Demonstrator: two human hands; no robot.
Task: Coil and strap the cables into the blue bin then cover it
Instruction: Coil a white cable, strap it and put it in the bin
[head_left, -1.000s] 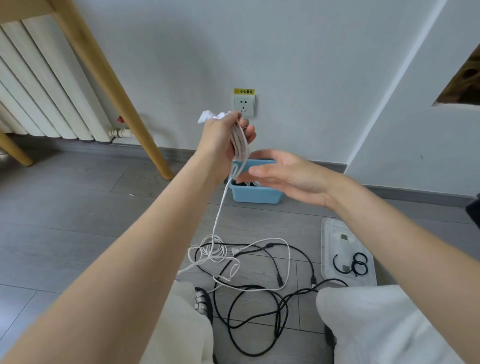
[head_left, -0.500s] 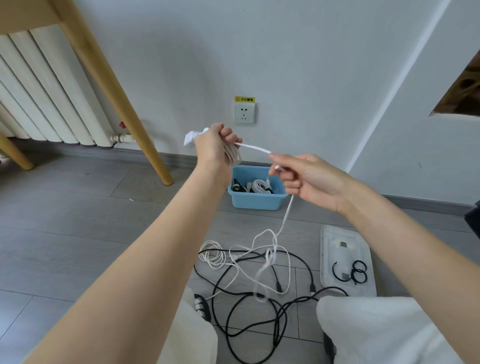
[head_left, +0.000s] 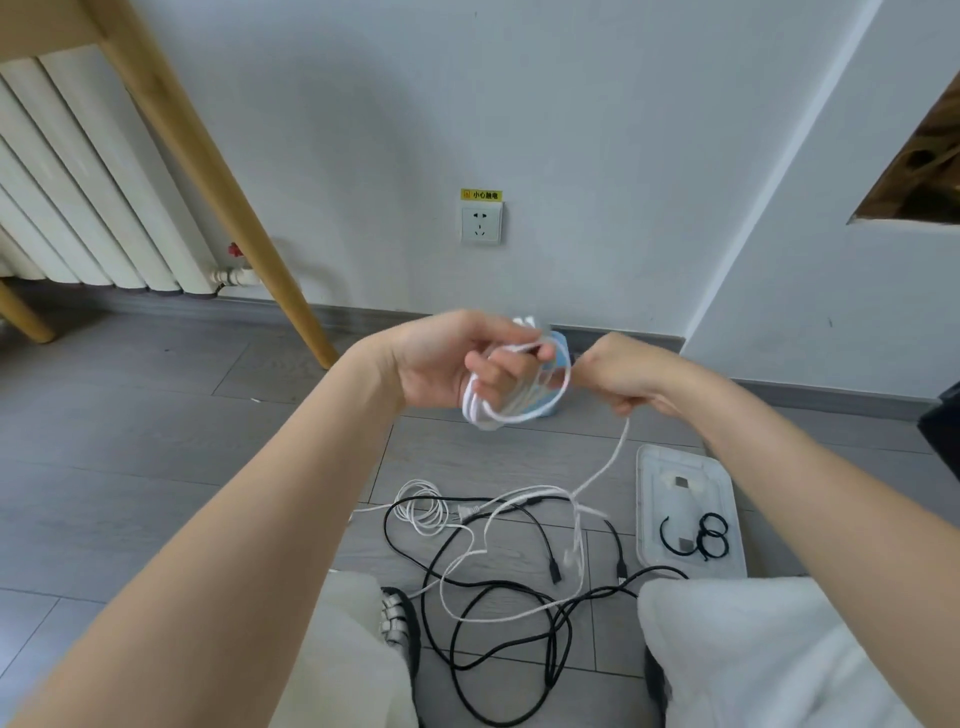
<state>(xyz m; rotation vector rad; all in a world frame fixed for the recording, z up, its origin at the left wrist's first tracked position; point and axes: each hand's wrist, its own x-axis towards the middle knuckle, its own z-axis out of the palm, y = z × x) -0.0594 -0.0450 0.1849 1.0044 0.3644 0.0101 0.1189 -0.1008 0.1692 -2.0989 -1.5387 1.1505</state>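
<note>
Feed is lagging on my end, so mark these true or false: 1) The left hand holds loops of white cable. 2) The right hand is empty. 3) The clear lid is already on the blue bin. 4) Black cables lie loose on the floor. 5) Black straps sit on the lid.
1) True: the left hand grips a white cable coil.
2) False: the right hand pinches the same cable's trailing end.
3) False: the clear lid lies on the floor, apart from the blue bin.
4) True: black cables sprawl uncoiled.
5) True: black straps rest on it.
</note>
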